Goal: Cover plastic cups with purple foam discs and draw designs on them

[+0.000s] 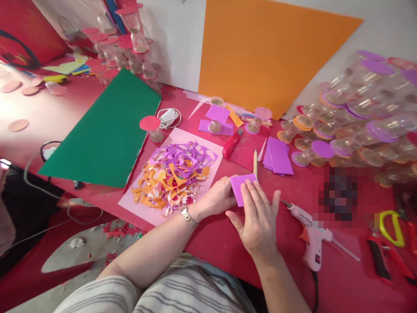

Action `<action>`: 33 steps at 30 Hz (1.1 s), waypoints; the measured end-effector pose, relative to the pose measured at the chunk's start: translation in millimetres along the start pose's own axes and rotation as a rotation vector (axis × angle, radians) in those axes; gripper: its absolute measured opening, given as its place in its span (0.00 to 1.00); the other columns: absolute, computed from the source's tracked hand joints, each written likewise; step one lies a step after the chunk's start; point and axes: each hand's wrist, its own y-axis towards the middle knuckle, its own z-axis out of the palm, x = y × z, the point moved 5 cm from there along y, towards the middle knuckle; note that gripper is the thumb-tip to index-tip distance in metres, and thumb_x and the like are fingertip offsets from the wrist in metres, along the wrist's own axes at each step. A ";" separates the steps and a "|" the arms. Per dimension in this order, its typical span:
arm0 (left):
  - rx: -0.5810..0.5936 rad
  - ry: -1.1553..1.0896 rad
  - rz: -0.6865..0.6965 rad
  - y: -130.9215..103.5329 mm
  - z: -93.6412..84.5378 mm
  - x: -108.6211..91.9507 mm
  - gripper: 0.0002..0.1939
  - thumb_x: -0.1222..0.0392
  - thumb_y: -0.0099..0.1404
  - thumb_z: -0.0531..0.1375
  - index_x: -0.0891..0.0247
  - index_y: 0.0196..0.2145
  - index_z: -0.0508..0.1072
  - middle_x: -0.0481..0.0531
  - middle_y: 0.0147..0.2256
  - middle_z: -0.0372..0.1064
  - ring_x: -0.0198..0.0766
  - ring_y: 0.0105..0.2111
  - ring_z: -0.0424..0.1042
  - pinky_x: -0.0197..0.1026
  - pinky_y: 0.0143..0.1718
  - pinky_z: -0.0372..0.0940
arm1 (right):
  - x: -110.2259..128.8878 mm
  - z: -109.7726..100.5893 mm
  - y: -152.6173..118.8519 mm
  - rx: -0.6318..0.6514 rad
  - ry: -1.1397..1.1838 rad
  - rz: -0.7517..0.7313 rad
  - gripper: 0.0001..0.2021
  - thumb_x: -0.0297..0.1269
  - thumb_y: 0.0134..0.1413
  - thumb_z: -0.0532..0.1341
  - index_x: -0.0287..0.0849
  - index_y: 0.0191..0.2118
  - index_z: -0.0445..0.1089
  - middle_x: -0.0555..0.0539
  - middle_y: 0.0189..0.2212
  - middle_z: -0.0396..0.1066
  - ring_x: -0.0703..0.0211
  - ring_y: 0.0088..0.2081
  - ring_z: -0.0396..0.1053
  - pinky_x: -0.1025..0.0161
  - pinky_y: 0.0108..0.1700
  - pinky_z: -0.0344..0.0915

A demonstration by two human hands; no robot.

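Hands meet on one small purple foam square (241, 186) lying on the red counter (215, 237): the left hand (217, 198) pinches its near-left edge with curled fingers, while the right hand (259, 217) lies flat and open on top, fingers spread and pressing the sheet down. Just beyond the square, one wooden pencil (255, 162) points away from the hands, and right of that sits a small stack of matching purple sheets (279, 156), thin, matte and rectangular. One pink glue gun (312, 237) lies just right of the right hand, its nozzle aimed toward the wrist. Left of the left hand, a pale pink sheet (137, 206) carries a loose heap of curly purple and orange offcuts (174, 171). Further left lies one large green sheet (110, 130); beyond the hands, one large orange sheet (260, 56) leans against the wall. One red cutter (230, 145) rests beyond the left hand. Far right of the right hand, a big pile of clear plastic hourglasses (365, 108) with purple and orange round caps crowds the counter, too many and too blurred to count; several more with pink caps (130, 39) stand far beyond and to the left. Yellow-handled scissors (392, 226) lie at the far right edge.
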 end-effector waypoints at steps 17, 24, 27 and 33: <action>-0.016 -0.031 -0.022 -0.1 0.6 5.6 0.06 0.66 0.57 0.62 0.65 0.35 0.71 0.45 0.28 0.67 0.32 0.27 0.65 0.33 0.31 0.63 | -1.4 0.6 -0.6 -0.008 0.008 0.006 0.33 0.50 0.65 0.51 0.32 0.68 0.50 0.31 0.58 0.67 0.40 0.62 0.61 0.35 0.66 0.44; -0.096 -0.074 0.027 -0.5 0.6 1.1 0.06 0.64 0.59 0.62 0.65 0.35 0.69 0.48 0.34 0.67 0.32 0.30 0.67 0.35 0.35 0.67 | -5.3 -4.4 -0.5 -0.076 0.006 0.042 0.36 0.53 0.65 0.49 0.33 0.69 0.46 0.28 0.62 0.59 0.37 0.64 0.57 0.35 0.65 0.48; -0.080 -0.056 0.044 0.1 0.8 2.8 0.06 0.66 0.58 0.62 0.65 0.35 0.69 0.48 0.35 0.68 0.33 0.32 0.67 0.35 0.37 0.67 | -4.7 -2.0 1.7 -0.015 -0.022 0.037 0.34 0.53 0.66 0.49 0.33 0.68 0.48 0.29 0.59 0.65 0.39 0.62 0.61 0.35 0.66 0.44; -0.009 -0.093 0.019 1.7 -3.3 11.0 0.11 0.67 0.58 0.61 0.66 0.40 0.70 0.50 0.38 0.71 0.34 0.33 0.69 0.35 0.37 0.67 | -3.9 -0.7 3.3 0.000 -0.029 0.047 0.32 0.52 0.65 0.51 0.34 0.65 0.54 0.31 0.56 0.68 0.42 0.60 0.64 0.37 0.67 0.43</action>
